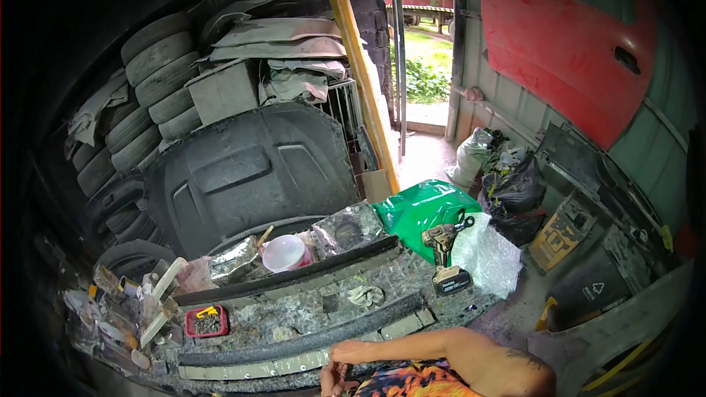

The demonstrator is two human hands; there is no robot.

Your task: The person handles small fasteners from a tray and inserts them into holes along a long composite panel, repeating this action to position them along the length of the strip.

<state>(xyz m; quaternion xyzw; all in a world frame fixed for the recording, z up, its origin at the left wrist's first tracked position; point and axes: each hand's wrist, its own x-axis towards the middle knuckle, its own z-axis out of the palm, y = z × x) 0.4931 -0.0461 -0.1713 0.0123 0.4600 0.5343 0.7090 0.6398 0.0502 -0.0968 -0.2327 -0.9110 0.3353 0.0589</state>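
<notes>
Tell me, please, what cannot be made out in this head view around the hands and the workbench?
- Left hand: partly cut off by the bottom edge; grip unclear.
- Right hand: touches the black strip; fingers too small to read.
- Red tray: contents too small.
- Cordless drill: bit too small to tell.

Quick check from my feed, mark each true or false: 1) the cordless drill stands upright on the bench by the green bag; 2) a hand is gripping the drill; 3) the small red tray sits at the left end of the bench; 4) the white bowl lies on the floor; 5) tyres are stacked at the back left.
1) True: the cordless drill stands on its battery beside the green bag.
2) False: the right hand rests on the long black strip, well away from the drill.
3) True: the red tray is there.
4) False: the white bowl sits on the bench.
5) True: tyres are stacked there.
</notes>
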